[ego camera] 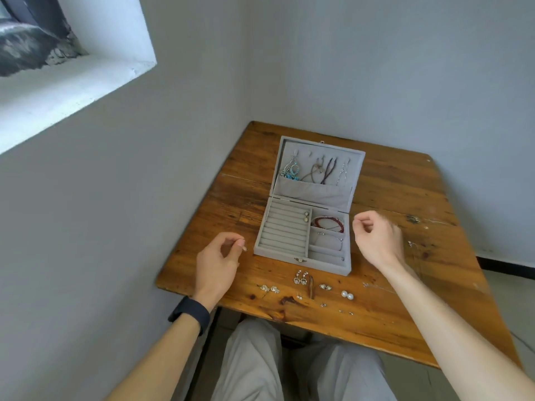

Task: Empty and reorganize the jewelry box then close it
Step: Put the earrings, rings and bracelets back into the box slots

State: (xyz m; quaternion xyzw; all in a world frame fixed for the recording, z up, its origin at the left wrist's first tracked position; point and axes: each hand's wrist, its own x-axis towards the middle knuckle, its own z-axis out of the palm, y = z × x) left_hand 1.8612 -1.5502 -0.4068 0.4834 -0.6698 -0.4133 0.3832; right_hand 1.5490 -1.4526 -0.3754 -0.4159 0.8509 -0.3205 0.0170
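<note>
Jewelry box (282, 237) between seemingly empty hands (217, 266) (379, 241)

jewelry box (289, 250): grey matt velvet | table (405, 204): glossy scuffed wood

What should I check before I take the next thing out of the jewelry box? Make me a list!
1. Grey velvet jewelry box lid open: ok.
2. Box emptied: not ok. The red bead bracelet, the pale earrings in the ring rows and the necklaces on the lid's hooks are inside.
3. Bare spot on the wooden table for more pieces: ok.
4. Left hand free: cannot tell; its fingertips pinch together.
5. Right hand free: cannot tell; its fingers are curled.
</note>
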